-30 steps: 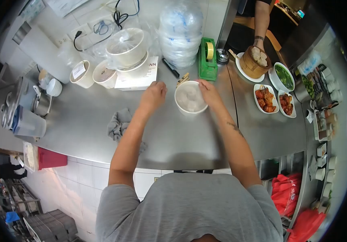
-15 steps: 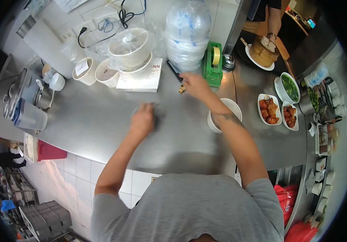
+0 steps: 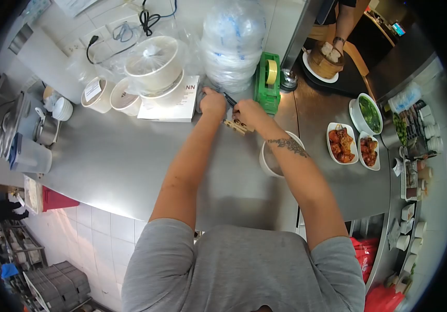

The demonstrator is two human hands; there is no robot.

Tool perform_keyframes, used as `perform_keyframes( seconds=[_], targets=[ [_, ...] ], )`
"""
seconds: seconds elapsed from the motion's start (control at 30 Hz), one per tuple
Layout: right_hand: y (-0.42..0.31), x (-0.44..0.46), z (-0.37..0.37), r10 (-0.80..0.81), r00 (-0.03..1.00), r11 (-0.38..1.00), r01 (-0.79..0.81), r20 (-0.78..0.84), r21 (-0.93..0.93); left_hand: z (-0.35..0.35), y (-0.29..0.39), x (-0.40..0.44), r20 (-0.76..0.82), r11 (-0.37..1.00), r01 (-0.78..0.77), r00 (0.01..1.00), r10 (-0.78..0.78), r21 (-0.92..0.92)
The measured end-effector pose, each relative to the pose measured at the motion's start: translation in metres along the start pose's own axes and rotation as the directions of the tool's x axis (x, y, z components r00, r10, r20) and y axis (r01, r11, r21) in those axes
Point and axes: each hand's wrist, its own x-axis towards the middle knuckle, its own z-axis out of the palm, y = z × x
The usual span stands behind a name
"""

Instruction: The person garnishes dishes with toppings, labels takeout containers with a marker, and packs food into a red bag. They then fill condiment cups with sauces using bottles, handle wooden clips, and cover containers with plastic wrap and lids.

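Note:
My left hand (image 3: 212, 103) is closed around a bunched grey cloth (image 3: 199, 99), mostly hidden, beside the white box (image 3: 182, 106). Just to its right, my right hand (image 3: 248, 113) pinches the end of a black marker (image 3: 229, 99). Below the fingers of my right hand lie small wooden clips (image 3: 238, 126) on the steel counter. A white round bowl (image 3: 271, 158) stands under my right forearm, which partly covers it.
Bagged white tubs (image 3: 153, 60) stand at the back left, near stacked plastic lids (image 3: 234, 47) and a green tape dispenser (image 3: 268, 86). Food dishes (image 3: 342, 143) and a soup bowl (image 3: 367, 113) are at right. Behind them, another person's hand (image 3: 339, 43) touches a bamboo steamer (image 3: 326, 60).
The white bowl has shifted right and nearer. My right hand left it for the marker. My left hand took up the cloth and moved with it to the back beside the box.

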Motion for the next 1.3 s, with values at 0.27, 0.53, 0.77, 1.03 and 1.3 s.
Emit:
perform_keyframes(
  seconds=[0.27,0.53,0.77,1.03,1.3],
  targets=[
    [-0.004,-0.012,-0.022,-0.078,0.991,0.993,0.067,0.105,0.102,0.01,-0.047,-0.141,-0.057,0.991,-0.036,0.997,0.044,0.133],
    [0.001,-0.095,-0.082,-0.093,0.919,0.903,0.24,-0.384,0.355,-0.046,-0.416,-0.298,-0.416,0.506,0.844,0.53,-0.739,0.178],
    [0.05,-0.156,-0.041,0.335,0.911,0.778,-0.123,-0.242,0.616,-0.053,-0.259,-0.276,-0.454,0.972,0.051,0.878,-0.153,-0.23],
    [0.025,-0.174,-0.022,0.478,0.864,0.519,-0.134,-0.157,0.844,0.044,-0.153,-0.227,-0.508,0.972,-0.236,0.838,0.201,-0.006],
    [0.026,-0.168,0.003,0.593,0.8,0.348,-0.158,-0.087,0.924,0.041,-0.182,-0.22,-0.461,0.957,-0.252,0.872,0.162,-0.142]
  ],
)
